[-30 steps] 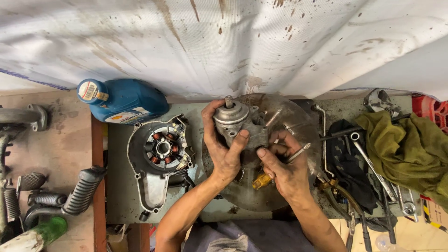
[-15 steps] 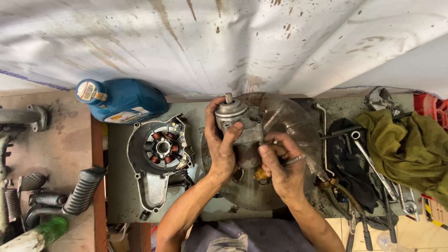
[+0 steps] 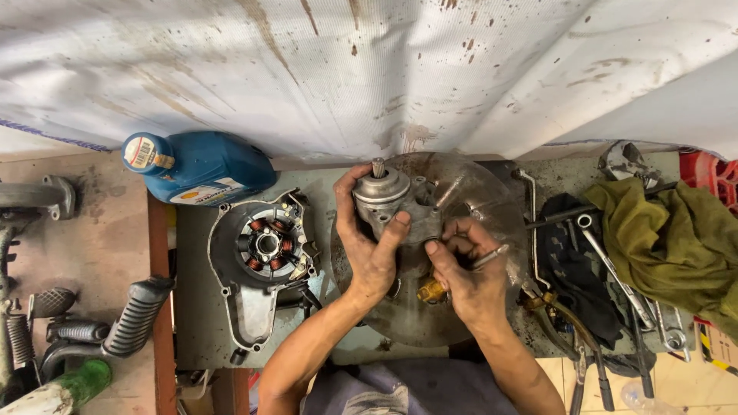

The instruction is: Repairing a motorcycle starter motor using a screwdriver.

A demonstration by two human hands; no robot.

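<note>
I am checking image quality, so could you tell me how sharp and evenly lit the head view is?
Head view: even, soft light with faint shadows; left hand, right hand and grey metal part are sharp; mild glare on the round metal pan; edges bow slightly, as at the blue bottle.

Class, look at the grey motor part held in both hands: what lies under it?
Under the motor part lies a round metal pan, with a brass fitting showing. The left hand and right hand cover the rest.
</note>
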